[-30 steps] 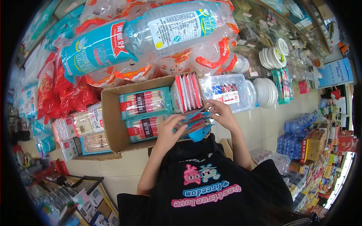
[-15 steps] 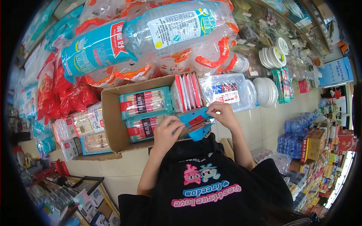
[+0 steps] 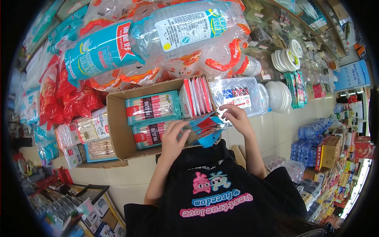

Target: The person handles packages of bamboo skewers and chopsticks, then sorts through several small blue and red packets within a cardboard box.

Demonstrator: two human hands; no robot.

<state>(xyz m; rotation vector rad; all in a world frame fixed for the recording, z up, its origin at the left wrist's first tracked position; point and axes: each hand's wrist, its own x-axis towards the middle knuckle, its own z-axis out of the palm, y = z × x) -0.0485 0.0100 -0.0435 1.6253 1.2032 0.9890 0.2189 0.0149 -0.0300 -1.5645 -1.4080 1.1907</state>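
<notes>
A blue packet with a red panel (image 3: 210,139) sits at the near right corner of the cardboard box (image 3: 117,132), its top edge spread apart. On its left side is my left hand (image 3: 173,136), fingertips right at the packet's edge, with thumb and fingers apart. Over its right end, my right hand (image 3: 236,119) pinches a small white piece with a scalloped edge (image 3: 222,113). Teal packs of chopsticks (image 3: 152,107) lie in the box to the left. Red-and-white flat packets (image 3: 195,96) stand upright in the box just beyond my hands.
A long sleeve of plastic cups (image 3: 146,37) lies across the back over other bagged cups. Clear lidded containers (image 3: 237,94) and white plates (image 3: 278,96) are on the right. More chopstick packs (image 3: 92,126) lie left of the box. Bottled water (image 3: 312,134) stands farther right.
My left fingers have opened and slid back from the blue packet's upper edge. My right hand has shifted slightly up, and a white scalloped piece now shows in its fingers.
</notes>
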